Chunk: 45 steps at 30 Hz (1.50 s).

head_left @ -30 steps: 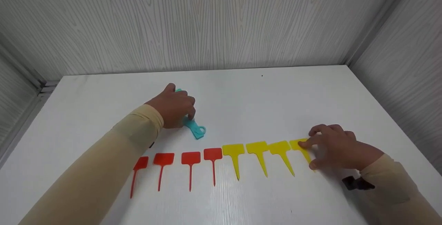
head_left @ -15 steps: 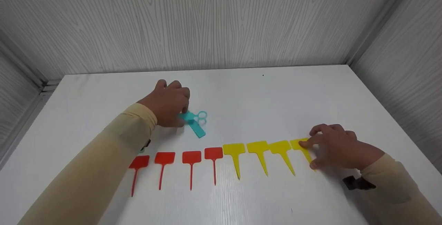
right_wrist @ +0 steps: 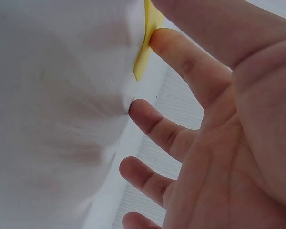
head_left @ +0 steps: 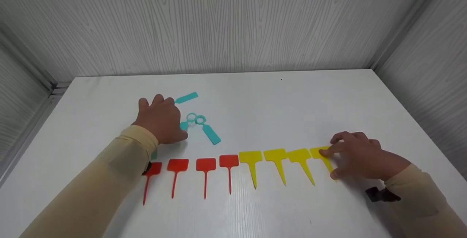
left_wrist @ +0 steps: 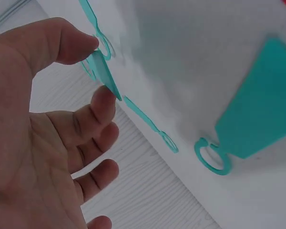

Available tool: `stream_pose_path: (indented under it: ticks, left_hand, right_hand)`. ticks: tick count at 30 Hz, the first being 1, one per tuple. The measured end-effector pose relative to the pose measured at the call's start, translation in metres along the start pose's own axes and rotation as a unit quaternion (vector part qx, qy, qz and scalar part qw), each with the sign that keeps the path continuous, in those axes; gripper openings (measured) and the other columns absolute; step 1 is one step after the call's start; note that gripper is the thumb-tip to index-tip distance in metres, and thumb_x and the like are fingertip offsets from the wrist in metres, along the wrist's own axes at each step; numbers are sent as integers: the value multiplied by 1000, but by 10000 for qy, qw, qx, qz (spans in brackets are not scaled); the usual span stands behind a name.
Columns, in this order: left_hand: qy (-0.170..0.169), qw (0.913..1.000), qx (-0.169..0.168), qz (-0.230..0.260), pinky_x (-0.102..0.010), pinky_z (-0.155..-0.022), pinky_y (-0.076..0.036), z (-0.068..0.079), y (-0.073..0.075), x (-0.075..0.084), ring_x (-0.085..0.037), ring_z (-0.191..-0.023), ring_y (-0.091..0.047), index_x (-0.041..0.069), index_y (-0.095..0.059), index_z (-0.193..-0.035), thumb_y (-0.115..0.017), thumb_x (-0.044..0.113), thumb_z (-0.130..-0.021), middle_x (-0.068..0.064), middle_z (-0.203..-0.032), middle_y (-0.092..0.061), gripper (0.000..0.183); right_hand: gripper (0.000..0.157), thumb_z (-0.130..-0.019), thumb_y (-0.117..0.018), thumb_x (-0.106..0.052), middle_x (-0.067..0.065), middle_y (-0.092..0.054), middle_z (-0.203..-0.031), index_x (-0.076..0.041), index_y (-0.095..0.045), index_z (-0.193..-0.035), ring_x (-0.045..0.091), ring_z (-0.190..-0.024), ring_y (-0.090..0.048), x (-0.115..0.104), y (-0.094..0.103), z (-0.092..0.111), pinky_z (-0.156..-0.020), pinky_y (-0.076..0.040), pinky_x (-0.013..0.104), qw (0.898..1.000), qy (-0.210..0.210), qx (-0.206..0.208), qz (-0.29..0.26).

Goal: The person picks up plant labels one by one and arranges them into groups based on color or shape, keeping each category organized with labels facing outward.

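My left hand (head_left: 160, 119) pinches a teal ring tag (left_wrist: 104, 74) between thumb and index finger, its other fingers spread. Close by on the white table lie a teal tag (head_left: 211, 134) with its ring beside the held one's ring, and another teal tag (head_left: 186, 97) farther back. A further teal tag (head_left: 154, 154) is mostly hidden by the left sleeve. At the right, my right hand (head_left: 359, 154) touches the last yellow plant label (head_left: 321, 153); the index fingertip rests on its head and the thumb lies by its stem. The remaining fingers are extended.
Several red plant labels (head_left: 206, 164) and several yellow plant labels (head_left: 250, 156) form one row across the table (head_left: 255, 212), stems toward me. The leftmost red label is partly behind the left sleeve. A grey wood-grain panel (head_left: 219, 22) stands behind the table.
My left hand has moved left, and the teal tags that were bunched beneath it have spread apart, with one pinched in the fingers. My right hand has stayed at the yellow label.
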State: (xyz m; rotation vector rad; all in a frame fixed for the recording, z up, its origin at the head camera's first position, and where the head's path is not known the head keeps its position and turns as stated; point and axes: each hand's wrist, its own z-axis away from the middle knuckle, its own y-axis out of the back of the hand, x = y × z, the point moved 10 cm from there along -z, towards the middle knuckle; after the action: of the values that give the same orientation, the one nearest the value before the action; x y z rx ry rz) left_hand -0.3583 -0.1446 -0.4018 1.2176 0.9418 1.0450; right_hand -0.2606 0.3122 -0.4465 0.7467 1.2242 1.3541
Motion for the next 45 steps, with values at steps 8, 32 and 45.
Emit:
stream_pose_path:
  ticks: [8, 32, 45]
  left_hand:
    - [628, 9975, -198, 261, -73, -103, -38, 9, -16, -13, -46, -120, -49, -1, -76, -110, -86, 43, -84, -23, -114, -62, 52]
    - [762, 9960, -403, 253, -73, -106, -38, 16, -20, 0, -48, -122, -52, 1, -78, -114, -84, 40, -89, -23, -113, -67, 47]
    - [759, 9954, -445, 366, -72, -106, -36, 15, -22, 1, -47, -121, -51, 6, -80, -109, -80, 42, -92, -22, -110, -66, 40]
  right_hand:
    - [64, -81, -99, -38, 8, -58, -144, -29, -79, -141, 58, -137, -41, 2, 4, 4, -93, -33, 75, 9994, 242, 194, -177]
    - [64, -82, -99, -40, 9, -57, -145, -30, -78, -142, 59, -136, -41, 1, 3, 6, -93, -34, 76, 9998, 148, 110, -64]
    - [66, -81, -99, -40, 13, -58, -146, -30, -77, -143, 61, -136, -42, -1, 3, 6, -93, -35, 78, 9999, -4, 64, 91]
